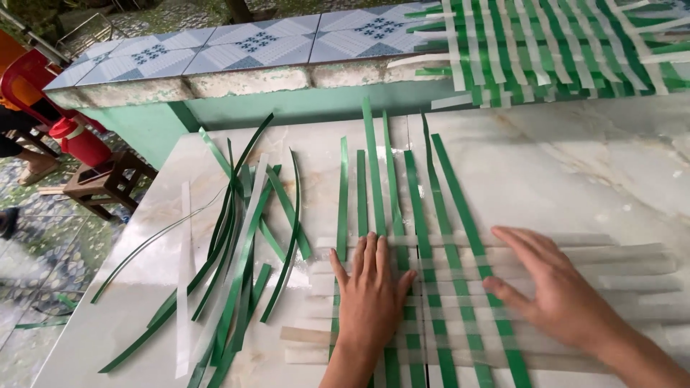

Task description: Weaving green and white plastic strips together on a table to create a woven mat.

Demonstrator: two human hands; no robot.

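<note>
A pale marble-patterned surface (575, 165) fills most of the frame, running from the lower left to the right edge. Along the top of the frame sits a low wall capped with blue-patterned tiles (237, 47), and a finished green-and-white woven mat (568, 47) lies over it at the upper right. In the lower centre of the surface lies the partly woven mat (438, 287): long green strips run up and away from the viewer while translucent white strips cross them from side to side. Left of it, a loose pile of green strips (241, 251) is scattered across the surface, with a few white ones among them. At the left edge of the frame a red plastic chair (29, 82) and a dark wooden stool (108, 183) stand on the patterned floor. The right hand (553, 287) rests flat on the weave at lower right, its fingers (521, 241) spread and holding nothing. The left hand (370, 294) presses palm-down on the weave's left part at lower centre, its fingers (370, 248) close together and extended, the thumb out to the side.
</note>
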